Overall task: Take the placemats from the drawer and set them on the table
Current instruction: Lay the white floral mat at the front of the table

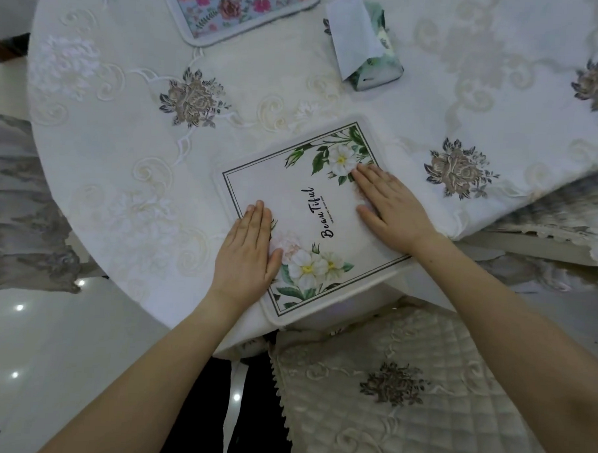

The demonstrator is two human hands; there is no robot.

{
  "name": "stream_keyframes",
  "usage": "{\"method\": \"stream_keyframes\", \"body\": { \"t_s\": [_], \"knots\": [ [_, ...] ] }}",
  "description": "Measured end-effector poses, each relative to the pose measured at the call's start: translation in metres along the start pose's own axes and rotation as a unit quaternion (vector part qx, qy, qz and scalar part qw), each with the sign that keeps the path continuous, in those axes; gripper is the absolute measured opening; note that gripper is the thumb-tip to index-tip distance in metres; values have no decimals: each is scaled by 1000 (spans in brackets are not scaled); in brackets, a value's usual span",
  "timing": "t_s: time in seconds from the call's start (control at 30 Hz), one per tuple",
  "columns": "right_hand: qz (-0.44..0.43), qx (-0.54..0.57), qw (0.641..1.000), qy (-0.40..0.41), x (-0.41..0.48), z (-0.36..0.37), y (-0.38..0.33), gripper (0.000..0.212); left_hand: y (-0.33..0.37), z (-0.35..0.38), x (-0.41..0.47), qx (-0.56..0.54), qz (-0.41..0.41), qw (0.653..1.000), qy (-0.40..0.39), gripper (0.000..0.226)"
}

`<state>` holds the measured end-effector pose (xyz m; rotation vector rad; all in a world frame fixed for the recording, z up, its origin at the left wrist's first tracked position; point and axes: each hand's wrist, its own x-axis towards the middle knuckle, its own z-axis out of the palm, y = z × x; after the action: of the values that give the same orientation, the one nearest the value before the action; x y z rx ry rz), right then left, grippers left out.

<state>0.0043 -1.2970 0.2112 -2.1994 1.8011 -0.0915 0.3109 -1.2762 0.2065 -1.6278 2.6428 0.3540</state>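
Far left: glossy floor beside the round surface, which is covered by a white embroidered cloth.

Top edge of view: a placemat with pink and red flowers lies flat on the surface, partly cut off by the frame.

My left hand lies flat, fingers straight and together, palm down on the left border of the white floral placemat. It grasps nothing.

The white floral placemat lies flat on the near part of the surface, turned at an angle, with its nearest corner at the surface edge. It carries the printed word "Beautiful".

Beyond it, well apart: a tissue pack with one sheet standing out.

My right hand rests palm down on the placemat's right part, fingers extended, gripping nothing.

Lower right: a quilted chair cushion below the surface edge
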Motion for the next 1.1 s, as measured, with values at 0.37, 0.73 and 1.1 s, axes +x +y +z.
{"method": "stream_keyframes", "body": {
  "t_s": [0.37,0.73,1.1],
  "knots": [
    [-3,5,999,44,-56,42,-79,54,80,23,-18,-25,17,1000,4,68],
    [-54,-36,997,35,-57,40,-54,60,73,29,-18,-30,44,998,14,69],
    [-48,-21,998,35,-57,34,-39,61,52,26,-27,-29,49,998,21,68]
  ]
}}
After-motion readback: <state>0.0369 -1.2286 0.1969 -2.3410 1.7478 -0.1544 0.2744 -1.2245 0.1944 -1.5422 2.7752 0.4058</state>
